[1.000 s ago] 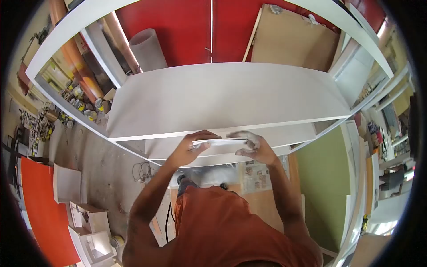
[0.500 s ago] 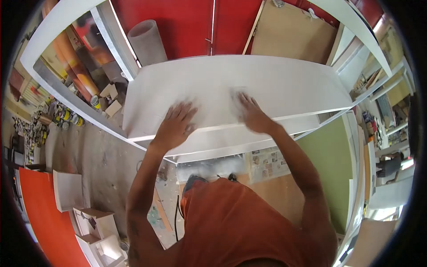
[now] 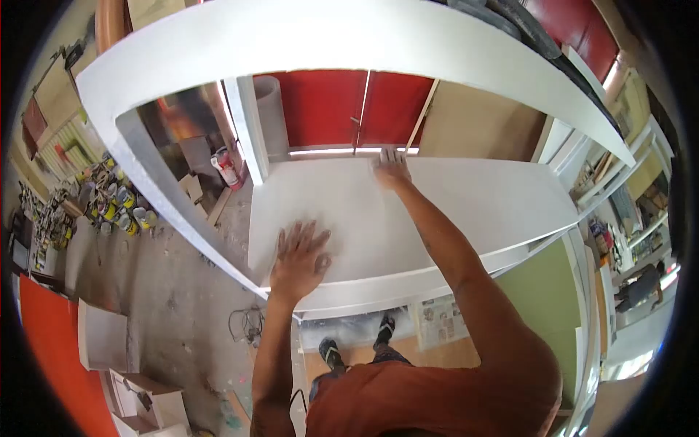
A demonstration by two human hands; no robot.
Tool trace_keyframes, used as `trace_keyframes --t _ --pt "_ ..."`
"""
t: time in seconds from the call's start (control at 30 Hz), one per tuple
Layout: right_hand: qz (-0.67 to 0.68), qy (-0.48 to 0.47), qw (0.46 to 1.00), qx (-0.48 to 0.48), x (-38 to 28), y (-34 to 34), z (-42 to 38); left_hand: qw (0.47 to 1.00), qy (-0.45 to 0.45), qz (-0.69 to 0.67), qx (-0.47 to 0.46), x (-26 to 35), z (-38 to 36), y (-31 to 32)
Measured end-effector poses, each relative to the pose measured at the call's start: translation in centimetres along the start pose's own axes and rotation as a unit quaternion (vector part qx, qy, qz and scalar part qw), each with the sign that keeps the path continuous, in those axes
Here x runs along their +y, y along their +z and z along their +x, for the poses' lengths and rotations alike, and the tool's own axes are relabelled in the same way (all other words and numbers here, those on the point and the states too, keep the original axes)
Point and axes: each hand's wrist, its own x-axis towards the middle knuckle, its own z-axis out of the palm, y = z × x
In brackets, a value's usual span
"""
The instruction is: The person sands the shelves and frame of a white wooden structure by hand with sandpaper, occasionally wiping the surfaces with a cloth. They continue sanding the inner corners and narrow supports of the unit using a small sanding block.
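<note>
A wide white shelf board [image 3: 466, 204] of a big white cabinet frame [image 3: 328, 36] lies in front of me. My left hand [image 3: 301, 255] rests flat on the board near its front left corner, fingers spread, with nothing in it. My right hand [image 3: 391, 169] is stretched out to the board's far edge and presses on the surface with fingers apart. Whether a thin white sheet lies under that palm is hidden.
Red doors [image 3: 328, 109] and a brown board [image 3: 473, 120] stand behind the cabinet. Several paint cans [image 3: 109, 207] crowd the floor at left. White boxes [image 3: 138, 400] and an orange panel [image 3: 51, 342] lie lower left. Newspaper [image 3: 440, 320], a cable [image 3: 247, 324] and a green panel [image 3: 539, 306] are below.
Both hands left the shelf's front edge, where they held a thin white sheet. My right hand slid to the far edge; my left hand settled flat near the front. My view tilted upward.
</note>
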Motion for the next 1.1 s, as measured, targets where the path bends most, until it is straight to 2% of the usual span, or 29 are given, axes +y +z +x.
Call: trace_keyframes --t 0.03,0.1,0.13,0.2,0.23,0.27,0.37,0.4,0.43,0.47,0.5,0.53,0.6,0.63,0.7,0.77,0.83,0.87,0.93,0.97,1.0,1.03,1.07,1.1 --pt "0.012 0.054 0.998 -0.011 -0.7 0.3 0.2 1.0 -0.004 -0.001 -0.003 -0.1 -0.1 -0.1" --pt "0.04 -0.01 0.999 0.014 -0.4 0.7 -3.1 0.997 -0.006 -0.069 0.015 -0.7 0.2 -0.2" --pt "-0.132 -0.061 0.986 -0.081 0.1 0.9 -6.3 0.994 -0.012 -0.097 0.037 -0.5 0.3 -0.3" --pt "0.012 -0.124 0.992 0.029 -0.7 -0.1 -17.2 0.996 -0.012 -0.083 0.038 -0.1 -0.2 0.1" --pt "0.054 -0.142 0.988 0.028 -1.4 -1.6 -22.0 0.996 -0.012 -0.066 0.055 -0.1 0.4 0.2" --pt "0.042 -0.151 0.988 0.005 -1.9 -3.1 -25.5 0.998 -0.006 -0.025 0.054 0.4 0.5 0.0" --pt "0.048 -0.203 0.978 0.0 -2.3 -3.8 -24.3 0.998 -0.026 -0.001 0.049 1.2 0.3 0.1" --pt "0.037 -0.188 0.981 -0.019 -2.6 -3.1 -20.8 0.999 -0.026 0.003 0.048 1.1 0.4 0.0" --pt "0.077 -0.185 0.979 0.044 -2.2 -0.4 -16.3 0.998 -0.025 0.003 0.053 1.1 0.5 0.1" --pt "-0.055 -0.227 0.972 0.037 -1.7 0.9 -10.8 0.998 -0.027 0.0 0.054 1.1 0.1 0.2" --pt "-0.119 -0.242 0.963 0.021 -0.9 3.0 -4.9 0.998 -0.035 -0.003 0.048 1.2 -0.5 0.3" --pt "-0.106 -0.19 0.976 0.012 -2.5 0.9 -1.6 0.998 -0.034 -0.02 0.053 1.0 -0.4 0.3" --pt "0.047 -0.002 0.996 0.075 -4.6 3.8 1.9 0.998 -0.027 -0.025 0.051 0.5 0.3 0.1" --pt "0.052 -0.001 0.996 0.067 -5.3 3.5 0.1 0.998 -0.03 -0.024 0.043 0.2 0.3 -0.1" --pt "-0.101 -0.162 0.981 0.018 -5.5 2.0 -5.1 0.994 -0.044 -0.084 0.054 -0.1 0.4 -0.1" --pt "0.031 -0.188 0.981 0.036 -6.6 0.0 -15.1 0.993 -0.05 -0.084 0.059 0.2 0.1 0.4" --pt "0.083 -0.22 0.971 -0.043 -7.3 -2.6 -23.6 0.993 -0.051 -0.076 0.074 0.1 0.4 0.5" --pt "0.081 -0.225 0.97 -0.044 -7.3 -3.3 -24.6 0.993 -0.054 -0.064 0.078 0.4 0.1 0.7" --pt "0.058 -0.27 0.955 -0.104 -7.2 -3.9 -24.9 0.993 -0.058 -0.053 0.084 0.6 0.1 0.8" --pt "0.053 -0.289 0.952 -0.081 -6.3 -2.0 -21.8 0.994 -0.059 -0.047 0.078 0.8 0.1 0.9" --pt "0.12 -0.233 0.963 -0.063 -7.3 -2.4 -17.9 0.994 -0.051 -0.038 0.093 0.8 0.7 1.1" --pt "0.17 -0.172 0.969 -0.061 -8.2 -0.6 -8.3 0.992 -0.06 -0.029 0.103 0.8 -0.1 1.2" --pt "-0.042 -0.257 0.965 0.005 -5.2 7.5 0.3 0.992 -0.07 -0.024 0.101 1.1 -0.2 1.2" --pt "-0.119 -0.258 0.959 0.026 -6.4 6.3 3.6 0.992 -0.076 -0.025 0.095 1.3 -0.4 1.3"
